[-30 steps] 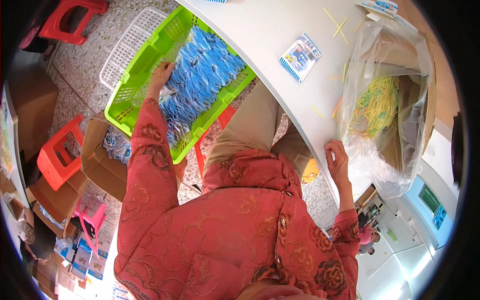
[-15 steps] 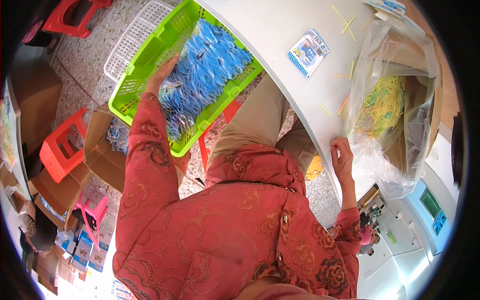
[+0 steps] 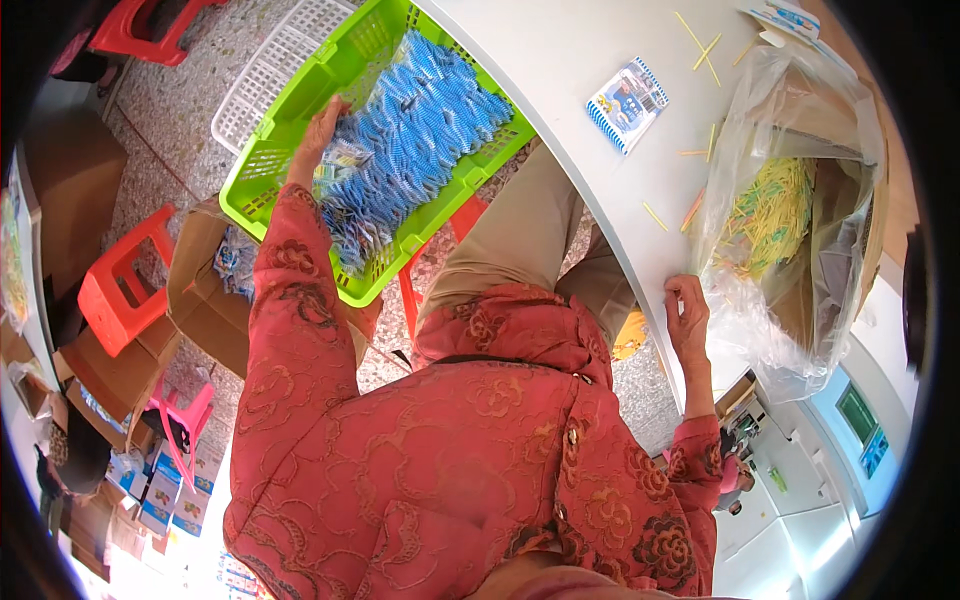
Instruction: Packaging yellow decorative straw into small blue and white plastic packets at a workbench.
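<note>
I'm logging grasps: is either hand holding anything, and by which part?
Left hand rests on the blue packets in the green basket; whether it grips one cannot be told. Right hand lies on the table edge.

The green basket (image 3: 262, 190) is glossy moulded plastic with a lattice wall. The blue packets (image 3: 420, 130) inside look like shiny film. The tabletop (image 3: 560, 70) is smooth, matt white. The clear bag (image 3: 790, 330) is thin, crinkled plastic.
</note>
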Tool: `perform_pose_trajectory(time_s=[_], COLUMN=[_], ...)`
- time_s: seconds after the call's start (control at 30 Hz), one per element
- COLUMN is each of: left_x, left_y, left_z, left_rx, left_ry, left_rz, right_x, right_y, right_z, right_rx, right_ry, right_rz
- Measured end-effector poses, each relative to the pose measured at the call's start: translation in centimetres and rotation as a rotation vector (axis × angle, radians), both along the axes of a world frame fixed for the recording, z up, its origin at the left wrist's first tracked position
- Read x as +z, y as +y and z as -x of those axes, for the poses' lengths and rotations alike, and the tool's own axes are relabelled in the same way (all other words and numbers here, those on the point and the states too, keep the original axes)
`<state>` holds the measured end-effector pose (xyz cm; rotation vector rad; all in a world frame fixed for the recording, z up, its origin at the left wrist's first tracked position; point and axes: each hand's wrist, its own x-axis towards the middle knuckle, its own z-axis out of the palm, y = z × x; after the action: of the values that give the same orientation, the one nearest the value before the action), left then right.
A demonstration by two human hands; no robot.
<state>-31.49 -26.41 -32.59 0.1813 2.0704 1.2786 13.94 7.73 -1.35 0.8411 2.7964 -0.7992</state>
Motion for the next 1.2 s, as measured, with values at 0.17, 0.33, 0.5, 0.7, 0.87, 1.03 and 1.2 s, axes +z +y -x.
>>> perform_pose_trajectory(time_s=[0.17, 0.33, 0.5, 0.7, 0.87, 1.03, 1.2], left_x=[1.2, 0.3, -1.8, -2.6, -2.0, -0.6, -1.9], left_y=[1.6, 0.8, 0.0, 0.5, -1.1, -4.0, -5.2], left_z=[-1.6, -1.2, 0.0, 0.4, 0.9, -0.3, -1.4], left_rx=[-0.124, 0.013, 0.04, -0.117, 0.014, -0.141, -0.137], left_ry=[-0.162, -0.251, -0.094, 0.172, 0.354, 0.54, 0.69], left_rz=[-0.085, -0.141, -0.011, 0.063, 0.04, 0.313, 0.247], right_x=[-0.2, -0.2, -0.3, -0.4, -0.3, 0.0, 0.0], right_y=[0.1, 0.0, 0.1, 0.2, 0.1, 0.0, 0.1], right_z=[-0.2, -0.1, -0.1, -0.2, 0.0, 0.3, 0.3], right_rx=[-0.025, -0.036, -0.025, -0.021, -0.016, -0.033, -0.02], right_ry=[0.002, 0.025, 0.014, 0.018, 0.017, 0.004, 0.007], right_rz=[0.002, 0.009, 0.026, 0.023, 0.019, 0.005, 0.016])
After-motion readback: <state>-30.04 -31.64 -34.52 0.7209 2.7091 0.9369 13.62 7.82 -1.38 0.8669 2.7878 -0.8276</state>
